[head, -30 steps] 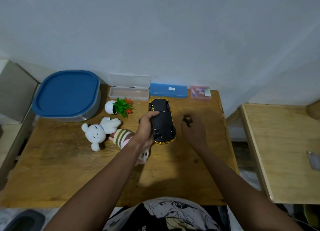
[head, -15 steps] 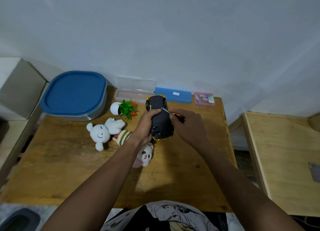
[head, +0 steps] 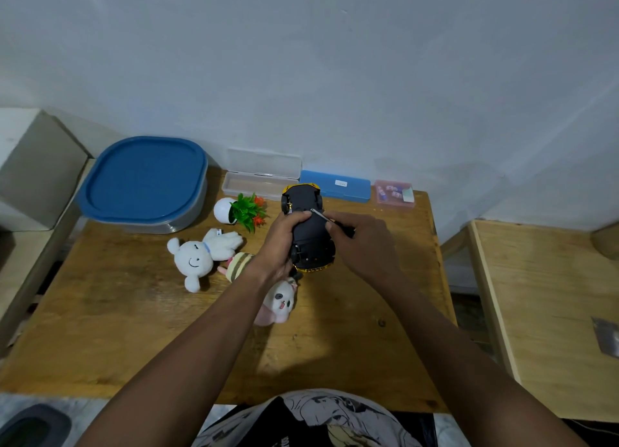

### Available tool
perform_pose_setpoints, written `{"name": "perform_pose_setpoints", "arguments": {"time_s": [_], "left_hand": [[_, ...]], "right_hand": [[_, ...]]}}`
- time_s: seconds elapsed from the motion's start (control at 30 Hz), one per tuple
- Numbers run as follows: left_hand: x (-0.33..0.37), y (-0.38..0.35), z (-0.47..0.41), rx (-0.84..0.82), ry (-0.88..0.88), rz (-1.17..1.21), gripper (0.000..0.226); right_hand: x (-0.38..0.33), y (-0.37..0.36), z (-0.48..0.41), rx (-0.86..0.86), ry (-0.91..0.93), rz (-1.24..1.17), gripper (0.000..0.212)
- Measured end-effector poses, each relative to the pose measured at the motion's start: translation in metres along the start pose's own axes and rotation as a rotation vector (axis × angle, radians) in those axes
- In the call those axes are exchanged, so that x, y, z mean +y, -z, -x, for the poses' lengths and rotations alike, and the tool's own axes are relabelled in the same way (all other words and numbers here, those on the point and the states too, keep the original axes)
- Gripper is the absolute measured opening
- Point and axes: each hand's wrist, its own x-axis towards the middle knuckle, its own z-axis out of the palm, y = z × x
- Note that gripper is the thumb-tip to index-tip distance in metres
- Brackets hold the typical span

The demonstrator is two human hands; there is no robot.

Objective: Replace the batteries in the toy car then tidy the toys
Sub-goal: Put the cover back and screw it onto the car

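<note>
The yellow toy car (head: 310,232) is upside down, its black underside facing me, lifted above the wooden table (head: 134,329). My left hand (head: 283,242) grips the car along its left side. My right hand (head: 363,245) pinches a small screwdriver (head: 321,215) whose metal tip touches the car's underside near the middle. A white plush bunny (head: 201,255) lies left of my hands. A striped plush (head: 239,264) and a pink-and-white plush (head: 279,304) lie partly under my left forearm.
A blue-lidded container (head: 144,183) stands at the back left. A clear open case (head: 261,178), a blue case (head: 336,187) and a small pink box (head: 393,193) line the back edge. A toy plant in a white pot (head: 243,210) lies nearby. A second table (head: 549,312) stands to the right.
My left hand lifted the car off the table and tilted it toward me. My right hand came in from the right and set the screwdriver tip on the car's underside.
</note>
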Motion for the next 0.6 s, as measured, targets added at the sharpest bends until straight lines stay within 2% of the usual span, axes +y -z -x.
{"name": "perform_pose_setpoints", "arguments": {"time_s": [0.17,0.6], "left_hand": [[0.0001,-0.0007,-0.0007,-0.001,0.011,-0.004,0.063],[0.0006,-0.0035,0.0015,-0.012,0.004,-0.026,0.052]], "right_hand": [[-0.0003,0.0007,0.0002,0.005,0.002,0.001,0.029],[0.0041,0.0,-0.0006,0.005,-0.005,0.017,0.03]]}}
